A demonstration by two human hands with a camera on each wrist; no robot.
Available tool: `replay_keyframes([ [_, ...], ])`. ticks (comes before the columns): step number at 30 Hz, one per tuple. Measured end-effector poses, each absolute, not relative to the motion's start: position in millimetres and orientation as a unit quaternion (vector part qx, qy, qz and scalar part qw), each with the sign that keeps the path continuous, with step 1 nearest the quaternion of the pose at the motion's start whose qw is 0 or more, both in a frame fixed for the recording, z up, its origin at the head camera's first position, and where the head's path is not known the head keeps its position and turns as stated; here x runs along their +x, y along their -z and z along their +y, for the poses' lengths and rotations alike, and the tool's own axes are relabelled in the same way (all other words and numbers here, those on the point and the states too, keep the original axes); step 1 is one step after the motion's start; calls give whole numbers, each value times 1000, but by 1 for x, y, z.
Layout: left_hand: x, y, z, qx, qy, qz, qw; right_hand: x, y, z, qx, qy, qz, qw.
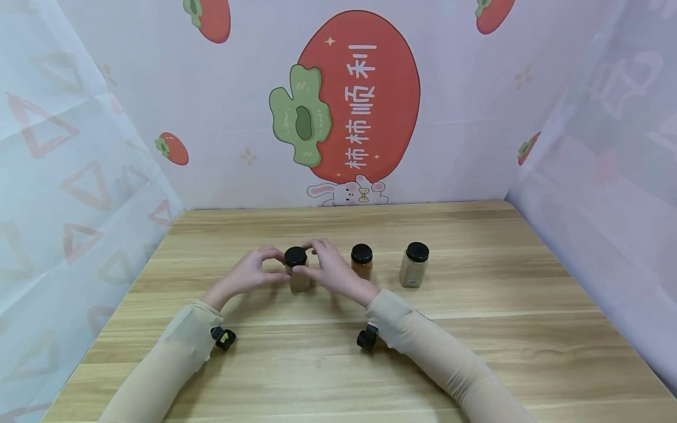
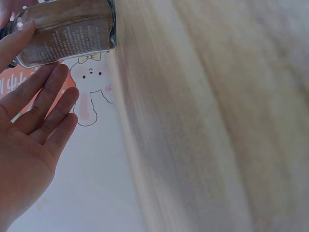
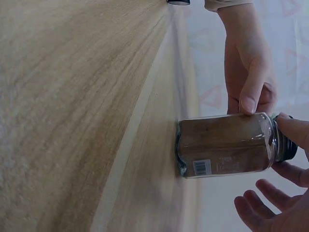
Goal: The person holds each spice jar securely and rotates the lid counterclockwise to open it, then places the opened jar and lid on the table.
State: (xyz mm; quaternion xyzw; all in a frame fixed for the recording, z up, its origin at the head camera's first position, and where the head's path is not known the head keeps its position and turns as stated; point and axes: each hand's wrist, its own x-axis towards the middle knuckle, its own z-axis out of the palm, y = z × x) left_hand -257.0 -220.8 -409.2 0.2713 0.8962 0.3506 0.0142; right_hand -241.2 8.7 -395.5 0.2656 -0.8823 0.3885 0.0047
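A glass spice jar (image 1: 300, 283) of brown powder stands upright on the wooden table, between both hands. My left hand (image 1: 248, 272) holds its body from the left, thumb on the near side and fingers toward the far side. From the right, my right hand (image 1: 337, 270) pinches the black lid (image 3: 286, 143) between thumb and index finger. Its other fingers are spread away from the glass in the right wrist view. White print on the jar (image 2: 72, 36) shows in the left wrist view, and a small barcode label (image 3: 202, 167) in the right wrist view.
To the right stand two more black-lidded jars: one with orange-brown contents (image 1: 362, 270), partly behind the right hand, and one with pale beige contents (image 1: 413, 273). A printed backdrop (image 1: 455, 117) rises behind the table (image 1: 296, 364). Small black cameras (image 1: 224, 338) sit at both wrists.
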Motion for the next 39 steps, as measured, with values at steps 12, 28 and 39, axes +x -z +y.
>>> replay_keyframes([
  [12, -255, 406, -220, 270, -350, 897, 16, -248, 387, 18, 296, -392, -869, -59],
  [28, -255, 406, -219, 270, -353, 896, 15, -254, 384, 22, 311, -401, -857, -89],
  [39, -255, 409, -220, 277, -362, 890, 11, -244, 391, 14, 252, -410, -876, -11],
])
